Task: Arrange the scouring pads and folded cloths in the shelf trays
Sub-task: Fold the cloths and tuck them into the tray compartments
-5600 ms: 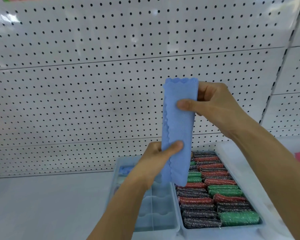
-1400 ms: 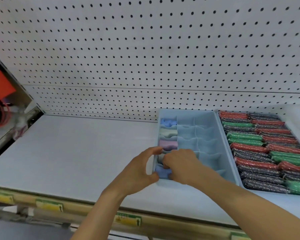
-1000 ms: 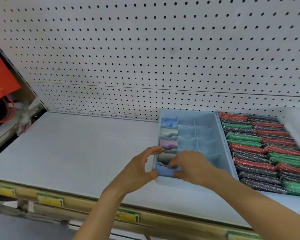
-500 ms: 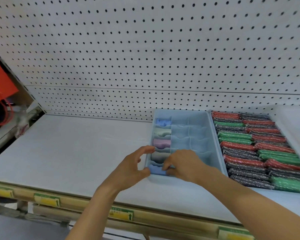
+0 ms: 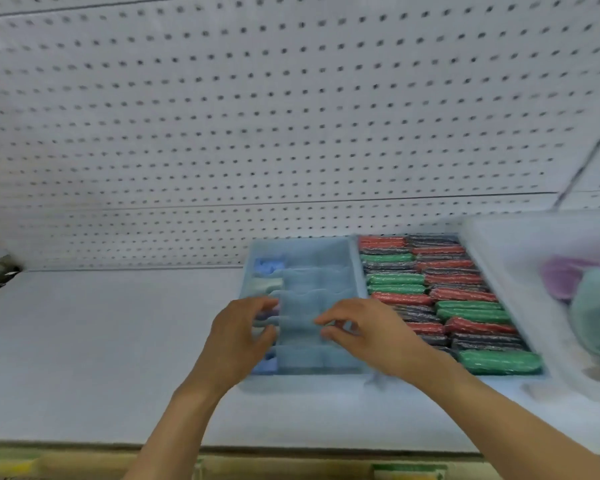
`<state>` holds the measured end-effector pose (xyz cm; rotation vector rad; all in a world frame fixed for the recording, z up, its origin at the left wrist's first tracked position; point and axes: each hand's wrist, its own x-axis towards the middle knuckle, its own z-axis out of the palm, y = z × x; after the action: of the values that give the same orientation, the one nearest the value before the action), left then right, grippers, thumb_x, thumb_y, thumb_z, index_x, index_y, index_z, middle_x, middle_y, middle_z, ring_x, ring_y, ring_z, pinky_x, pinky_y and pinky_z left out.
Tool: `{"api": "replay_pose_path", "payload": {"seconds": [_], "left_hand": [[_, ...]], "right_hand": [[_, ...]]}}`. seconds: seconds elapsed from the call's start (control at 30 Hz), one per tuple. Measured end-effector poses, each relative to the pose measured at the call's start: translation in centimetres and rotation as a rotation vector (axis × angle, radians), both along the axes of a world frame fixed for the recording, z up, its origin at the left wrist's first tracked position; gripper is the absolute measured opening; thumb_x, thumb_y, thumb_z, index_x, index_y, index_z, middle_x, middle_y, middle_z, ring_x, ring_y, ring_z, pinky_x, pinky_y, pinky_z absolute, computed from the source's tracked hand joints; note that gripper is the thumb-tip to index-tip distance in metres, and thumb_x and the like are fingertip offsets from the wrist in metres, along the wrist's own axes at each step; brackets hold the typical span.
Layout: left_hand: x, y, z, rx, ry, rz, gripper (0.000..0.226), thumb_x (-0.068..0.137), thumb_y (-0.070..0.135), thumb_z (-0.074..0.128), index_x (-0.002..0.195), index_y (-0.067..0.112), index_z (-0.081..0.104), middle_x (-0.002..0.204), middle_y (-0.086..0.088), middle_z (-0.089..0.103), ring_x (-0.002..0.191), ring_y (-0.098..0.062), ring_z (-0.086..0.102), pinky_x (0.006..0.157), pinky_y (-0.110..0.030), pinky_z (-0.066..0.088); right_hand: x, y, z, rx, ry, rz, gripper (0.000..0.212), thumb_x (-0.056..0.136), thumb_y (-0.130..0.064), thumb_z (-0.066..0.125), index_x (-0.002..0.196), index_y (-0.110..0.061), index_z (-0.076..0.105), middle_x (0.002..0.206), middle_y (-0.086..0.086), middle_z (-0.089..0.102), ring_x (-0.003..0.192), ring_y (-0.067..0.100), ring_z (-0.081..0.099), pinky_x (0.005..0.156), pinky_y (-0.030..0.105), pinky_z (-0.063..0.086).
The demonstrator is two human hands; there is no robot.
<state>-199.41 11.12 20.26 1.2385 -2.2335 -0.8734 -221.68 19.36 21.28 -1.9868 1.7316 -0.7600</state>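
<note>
A pale blue divided tray (image 5: 326,247) stands on the shelf. Its left column holds folded cloths: a blue one (image 5: 268,265) at the back, a pale green one (image 5: 265,285) behind my hand, and a blue one (image 5: 265,367) in the front cell. My left hand (image 5: 238,337) hovers over that left column, fingers curled and apart, holding nothing. My right hand (image 5: 364,332) is above the tray's middle and right cells, fingers loosely spread, empty. To the right, a second tray (image 5: 513,374) is packed with red, green and dark scouring pads (image 5: 465,310). The frame is blurred.
A clear plastic bin (image 5: 520,271) at the far right holds loose purple and teal cloths (image 5: 589,299). White pegboard (image 5: 291,116) forms the back wall. Bare white shelf (image 5: 101,341) stretches left of the trays; price labels line the front edge.
The blue cloth went from being held up in both hands into the tray's front-left cell. Both hands have since let go and lifted apart; the view swung right, revealing the clear bin.
</note>
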Motion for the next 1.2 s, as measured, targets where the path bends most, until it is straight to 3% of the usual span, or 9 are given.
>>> {"api": "replay_pose_path", "payload": {"seconds": [0.13,0.33,0.53,0.7,0.87,0.93,1.0,1.1,1.2], "left_hand": [[-7.9,0.6,0.3,-0.078,0.032,-0.122,0.034,0.086,0.020,0.066,0.115,0.035,0.058,0.117,0.013,0.062,0.113,-0.006,0.056,0.102,-0.030,0.043],[-21.9,4.8,2.8,-0.053,0.067,-0.502,0.035,0.095,0.024,0.059,0.130,0.029,0.055,0.129,0.018,0.052,0.119,0.005,0.042,0.102,-0.015,0.030],[-30.8,7.9,1.9,-0.257,-0.084,-0.712,0.046,0.098,0.046,0.047,0.137,0.022,0.049,0.154,0.006,0.036,0.147,-0.009,0.016,0.121,-0.040,0.014],[-31.8,8.1,0.0,-0.165,-0.114,-0.730,0.041,0.101,0.043,0.041,0.134,0.022,0.053,0.155,0.008,0.033,0.148,-0.004,0.002,0.122,-0.037,0.011],[-31.8,8.1,-0.4,-0.151,-0.068,-0.729,0.039,0.101,0.043,0.042,0.133,0.024,0.054,0.154,0.011,0.032,0.147,0.000,-0.001,0.121,-0.032,0.010],[-31.8,8.0,-0.5,-0.155,-0.071,-0.720,0.039,0.101,0.043,0.041,0.133,0.024,0.054,0.154,0.012,0.032,0.147,0.000,0.000,0.121,-0.033,0.010],[-31.8,8.1,-0.6,-0.165,-0.071,-0.712,0.039,0.101,0.043,0.040,0.133,0.024,0.054,0.154,0.011,0.033,0.148,-0.001,0.000,0.121,-0.034,0.011],[-31.8,8.4,-0.4,-0.154,-0.081,-0.714,0.039,0.102,0.042,0.039,0.133,0.023,0.054,0.153,0.011,0.033,0.147,0.000,-0.001,0.122,-0.032,0.010],[-31.7,8.4,-0.1,-0.149,-0.093,-0.723,0.040,0.102,0.043,0.039,0.133,0.023,0.053,0.154,0.011,0.033,0.147,0.001,-0.001,0.121,-0.030,0.009]], "right_hand": [[-6.3,3.1,1.5,-0.123,-0.100,-0.237,0.013,0.089,-0.026,0.067,0.098,-0.024,0.075,0.091,-0.016,0.071,0.081,-0.001,0.062,0.075,0.015,0.049],[-20.2,8.5,3.2,-0.278,-0.126,-0.741,0.006,0.083,-0.015,0.073,0.087,-0.019,0.076,0.076,-0.011,0.071,0.067,-0.003,0.062,0.061,0.004,0.040],[-33.2,11.7,1.0,0.147,0.114,-0.955,0.025,0.085,-0.008,0.065,0.109,-0.008,0.070,0.112,0.010,0.069,0.097,0.025,0.064,0.080,0.025,0.043],[-36.6,10.8,-0.7,0.380,0.124,-0.880,0.057,0.078,-0.003,0.069,0.131,-0.005,0.049,0.123,0.016,0.056,0.104,0.029,0.057,0.080,0.028,0.043],[-37.3,9.3,-2.9,0.402,0.307,-0.826,0.010,0.077,-0.010,0.059,0.082,-0.014,0.067,0.089,0.009,0.071,0.081,0.025,0.066,0.074,0.035,0.054],[-37.3,9.2,-2.4,0.390,0.343,-0.884,0.018,0.079,-0.008,0.053,0.073,-0.020,0.065,0.088,0.006,0.072,0.076,0.022,0.067,0.067,0.031,0.052],[-37.9,9.4,-2.2,0.327,0.357,-0.953,0.025,0.080,-0.006,0.054,0.100,-0.017,0.065,0.105,0.006,0.066,0.081,0.022,0.063,0.066,0.029,0.047],[-38.1,9.8,-1.9,0.384,0.172,-0.867,0.068,0.077,-0.003,0.064,0.139,-0.018,0.039,0.125,0.006,0.052,0.092,0.025,0.061,0.071,0.032,0.051],[-38.7,9.8,-3.8,0.471,0.146,-0.661,0.035,0.078,-0.003,0.055,0.110,-0.018,0.055,0.092,0.003,0.061,0.074,0.024,0.061,0.068,0.040,0.053]]}}
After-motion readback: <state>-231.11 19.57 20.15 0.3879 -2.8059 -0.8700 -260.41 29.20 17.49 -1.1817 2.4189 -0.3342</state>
